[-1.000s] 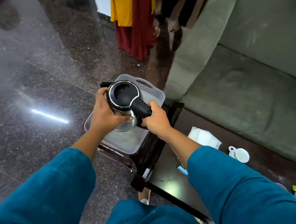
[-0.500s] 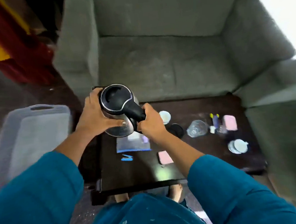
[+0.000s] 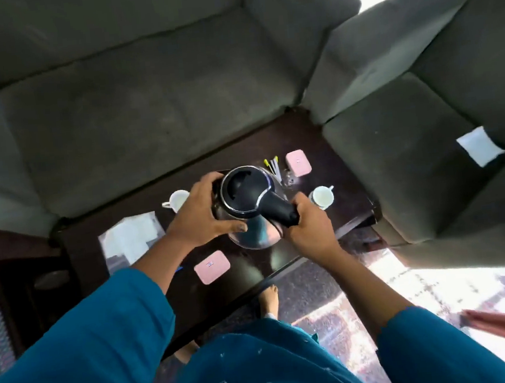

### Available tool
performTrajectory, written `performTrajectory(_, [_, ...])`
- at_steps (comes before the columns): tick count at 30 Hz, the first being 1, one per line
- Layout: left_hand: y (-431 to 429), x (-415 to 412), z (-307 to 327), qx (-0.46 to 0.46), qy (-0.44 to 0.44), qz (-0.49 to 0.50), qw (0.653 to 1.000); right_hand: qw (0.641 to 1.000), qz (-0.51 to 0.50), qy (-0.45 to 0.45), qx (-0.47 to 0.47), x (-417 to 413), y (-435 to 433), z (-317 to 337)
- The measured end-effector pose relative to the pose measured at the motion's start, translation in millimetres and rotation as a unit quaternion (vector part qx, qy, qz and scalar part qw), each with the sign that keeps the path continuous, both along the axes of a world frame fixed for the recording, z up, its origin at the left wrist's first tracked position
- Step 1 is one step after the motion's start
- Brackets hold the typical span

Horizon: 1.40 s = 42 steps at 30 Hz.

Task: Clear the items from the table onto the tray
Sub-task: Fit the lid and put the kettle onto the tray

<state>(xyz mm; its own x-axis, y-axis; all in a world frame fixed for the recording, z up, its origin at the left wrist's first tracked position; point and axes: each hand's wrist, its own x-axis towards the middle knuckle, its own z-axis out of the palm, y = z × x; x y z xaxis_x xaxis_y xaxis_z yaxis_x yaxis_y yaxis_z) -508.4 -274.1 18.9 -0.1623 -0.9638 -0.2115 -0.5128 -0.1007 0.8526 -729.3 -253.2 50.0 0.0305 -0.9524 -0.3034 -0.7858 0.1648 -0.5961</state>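
A steel kettle (image 3: 246,192) with a black lid and handle is held over the dark table (image 3: 244,277). My left hand (image 3: 196,218) wraps round its side and my right hand (image 3: 307,226) grips the black handle. On the table lie two white cups (image 3: 179,200) (image 3: 322,197), two pink boxes (image 3: 211,267) (image 3: 298,163), a clear plastic bag (image 3: 131,238) and some small sticks (image 3: 273,164). The tray is out of view.
A grey sofa (image 3: 144,109) borders the table's far side and a second grey seat (image 3: 427,159) stands at the right, with a white paper (image 3: 479,146) on it. A dark side table (image 3: 22,284) is at the left. My bare feet (image 3: 269,297) are under the table's near edge.
The view swung right from the tray over the table. Both hands kept hold of the kettle and carried it rightward, from above the tray to above the table's middle.
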Motion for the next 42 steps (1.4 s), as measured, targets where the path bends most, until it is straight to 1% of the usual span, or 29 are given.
performTrajectory(2, [-10, -18, -10, 0.019, 0.009, -0.022, 1.0, 1.0, -0.016, -0.002, 0.014, -21, -3, -8])
performTrajectory(5, [-22, -33, -23, 0.026, -0.009, -0.043, 0.999, 0.999, -0.025, 0.002, 0.037, -46, -6, -21])
performTrajectory(7, [-30, -39, -34, 0.033, -0.005, -0.031, 0.999, 0.998, -0.022, 0.013, 0.05, -59, -9, -30])
performTrajectory(9, [-37, -44, -49, 0.048, 0.012, 0.027, 0.998, 0.997, -0.022, 0.023, 0.064, -67, -14, -37])
performTrajectory(10, [-41, -46, -60, 0.064, 0.023, 0.08, 0.994, 0.997, -0.021, 0.023, 0.068, -70, -19, -41])
performTrajectory(12, [-49, -48, -82, 0.093, 0.057, 0.194, 0.975, 0.997, -0.004, 0.02, 0.076, -74, -29, -50])
performTrajectory(13, [-52, -48, -92, 0.105, 0.063, 0.226, 0.966, 0.996, 0.006, 0.024, 0.082, -74, -31, -53])
performTrajectory(14, [-55, -48, -104, 0.118, 0.056, 0.237, 0.963, 0.995, 0.018, 0.03, 0.09, -74, -35, -57])
performTrajectory(17, [-62, -50, -133, 0.145, 0.025, 0.214, 0.966, 0.992, 0.046, 0.049, 0.109, -76, -41, -71])
performTrajectory(19, [-65, -53, -150, 0.153, 0.019, 0.202, 0.967, 0.991, 0.038, 0.044, 0.12, -74, -46, -78])
performTrajectory(22, [-69, -57, -170, 0.166, 0.04, 0.218, 0.961, 0.992, 0.02, 0.02, 0.119, -68, -56, -87])
performTrajectory(25, [-69, -61, -182, 0.179, 0.059, 0.22, 0.957, 0.993, 0.024, 0.018, 0.116, -64, -59, -93])
performTrajectory(28, [-70, -64, -188, 0.171, 0.019, 0.203, 0.964, 0.992, 0.029, 0.026, 0.124, -62, -62, -96])
performTrajectory(30, [-72, -66, -190, 0.161, -0.019, 0.193, 0.968, 0.992, 0.033, 0.038, 0.118, -59, -66, -98])
performTrajectory(32, [-74, -68, -191, 0.156, -0.039, 0.191, 0.968, 0.992, 0.035, 0.053, 0.108, -56, -70, -98])
performTrajectory(37, [-74, -72, -192, 0.163, -0.041, 0.214, 0.962, 0.992, 0.039, 0.075, 0.093, -49, -75, -94])
performTrajectory(42, [-71, -71, -195, 0.158, -0.032, 0.216, 0.963, 0.991, 0.062, 0.085, 0.086, -43, -81, -89])
